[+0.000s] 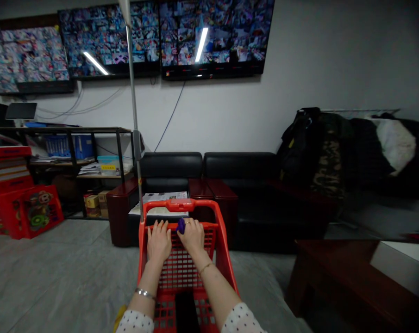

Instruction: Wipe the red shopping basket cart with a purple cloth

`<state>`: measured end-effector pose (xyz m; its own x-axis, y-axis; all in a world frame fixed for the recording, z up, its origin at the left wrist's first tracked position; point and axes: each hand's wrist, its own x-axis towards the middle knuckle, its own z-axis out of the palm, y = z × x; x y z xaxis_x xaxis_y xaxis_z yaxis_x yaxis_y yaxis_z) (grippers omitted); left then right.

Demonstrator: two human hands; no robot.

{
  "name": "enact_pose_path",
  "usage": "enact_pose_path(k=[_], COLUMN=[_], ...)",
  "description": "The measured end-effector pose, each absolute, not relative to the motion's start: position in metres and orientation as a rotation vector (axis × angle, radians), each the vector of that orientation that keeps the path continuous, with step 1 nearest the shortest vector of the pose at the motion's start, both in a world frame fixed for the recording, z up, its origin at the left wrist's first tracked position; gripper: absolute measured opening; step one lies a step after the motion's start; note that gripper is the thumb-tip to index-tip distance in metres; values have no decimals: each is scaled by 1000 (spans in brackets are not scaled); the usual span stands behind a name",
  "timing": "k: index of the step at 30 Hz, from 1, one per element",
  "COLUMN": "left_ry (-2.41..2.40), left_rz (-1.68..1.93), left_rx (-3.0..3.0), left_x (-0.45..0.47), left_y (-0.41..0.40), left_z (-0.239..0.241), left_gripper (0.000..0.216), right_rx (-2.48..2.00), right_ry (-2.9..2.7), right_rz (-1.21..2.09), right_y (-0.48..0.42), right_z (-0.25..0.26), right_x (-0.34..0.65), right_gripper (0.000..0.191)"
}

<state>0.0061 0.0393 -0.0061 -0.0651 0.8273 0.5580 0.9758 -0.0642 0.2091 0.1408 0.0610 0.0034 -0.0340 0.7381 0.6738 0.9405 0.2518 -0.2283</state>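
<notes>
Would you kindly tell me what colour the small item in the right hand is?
The small item is dark purple, showing best in the head view.

Dim, flat light greys the wall point(316, 60), while the screens point(230, 34) glow brightest, two crossed by slanted white glare streaks. The black sofas point(172, 165) and most coats point(365, 143) sink into shadow. Wide-angle stretch and blur soften the right side; the cart point(225, 259) looks crisper.
</notes>
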Motion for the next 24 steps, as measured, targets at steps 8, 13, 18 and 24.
enact_pose_path(k=[8,13,18,24], left_ry=[-1923,-1928,-1964,-1954], left_rz=[-846,-834,-829,-832], left_rx=[-1958,-1963,-1956,-2000], left_x=[3,6,8,6], left_y=[41,38,36,36], left_z=[-9,-6,-4,-3], left_gripper=[46,46,46,46], right_rx=[-1534,-1804,-1845,-1740], right_ry=[-1633,-1663,-1848,-1872], right_rz=[-496,-473,-445,-444], right_y=[67,96,60,-26], right_z=[40,53,24,-41], right_x=[209,243,243,254], right_gripper=[24,34,49,51])
